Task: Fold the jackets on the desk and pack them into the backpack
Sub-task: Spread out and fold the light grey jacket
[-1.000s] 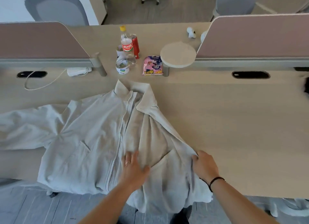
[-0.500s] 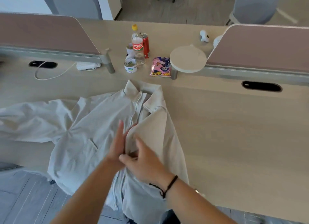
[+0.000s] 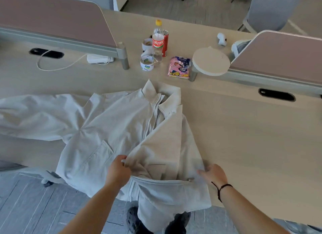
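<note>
On the desk [image 3: 244,137] in front of me the jacket [image 3: 108,129] lies spread, biggest thing in view: collar toward the far dividers, hem toward me and hanging off the near edge, so its long axis runs away from me, w/ one sleeve stretched out flat to the left. Right front panel is already turned in over the middle, inner side up, which I read as the first lengthwise fold being squared. No backpack in view.

Left hand [image 3: 118,171] pinches the folded panel's edge near the zip, fingers curled round the cloth, prob. to pull the crease straight. Right hand [image 3: 214,174] sits at the outer edge of the fold; fingers look fairly straight, pressing the cloth down, though blur means I can't fully rule out a light grip.

Far off: bottle [image 3: 158,40], snack bag [image 3: 179,67], tape roll [image 3: 147,63], all well apart from the jacket.
</note>
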Tool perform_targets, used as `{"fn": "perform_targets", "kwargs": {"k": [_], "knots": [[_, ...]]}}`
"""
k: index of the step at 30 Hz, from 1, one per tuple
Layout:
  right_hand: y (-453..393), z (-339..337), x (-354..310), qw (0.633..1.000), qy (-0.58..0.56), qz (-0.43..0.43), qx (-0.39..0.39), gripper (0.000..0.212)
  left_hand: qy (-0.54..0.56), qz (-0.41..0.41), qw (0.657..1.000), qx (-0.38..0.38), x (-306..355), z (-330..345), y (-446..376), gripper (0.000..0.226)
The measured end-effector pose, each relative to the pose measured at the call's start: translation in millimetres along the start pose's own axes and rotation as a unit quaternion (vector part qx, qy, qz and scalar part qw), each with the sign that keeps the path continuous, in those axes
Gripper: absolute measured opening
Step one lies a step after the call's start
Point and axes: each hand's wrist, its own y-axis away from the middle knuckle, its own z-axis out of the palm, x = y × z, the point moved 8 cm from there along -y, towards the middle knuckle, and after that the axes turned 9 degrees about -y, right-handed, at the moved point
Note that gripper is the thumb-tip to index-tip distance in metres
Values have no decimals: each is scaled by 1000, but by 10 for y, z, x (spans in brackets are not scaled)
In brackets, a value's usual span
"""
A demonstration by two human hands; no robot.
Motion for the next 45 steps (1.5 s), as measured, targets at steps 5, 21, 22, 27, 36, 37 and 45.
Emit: {"fn": "perform_targets", "kwargs": {"k": [5, 21, 22, 27, 36, 37, 45], "knots": [[-6, -4, -63, 997, -55, -58, 10, 30, 8, 15, 1000, 7, 71, -68, -55, 38], [-656, -2384, -790, 950, 8, -242, 197, 15, 223, -62, 972, 22, 517, 256, 48, 32], [-780, -2276, -662, 960, 41, -220, 168, 11, 206, -89, 974, 21, 470, 366, 103, 37], [-628, -1524, 49, 904, 210, -339, 153, 53, 110, -109, 984, 86, 580, 894, 444, 88], [-810, -1036, 963, 942, 204, -254, -80, 89, -294, 68, 941, 154, 1650, 1649, 1091, 97], [-833, -1045, 942, 943, 200, -248, -93, 85, -334, 105, 929, 118, 1744, 1825, 1106, 91], [-843, -1096, 999, 948, 164, -253, -104, 90, -409, 163, 898, -16, 1732, 2437, 1242, 48]]}}
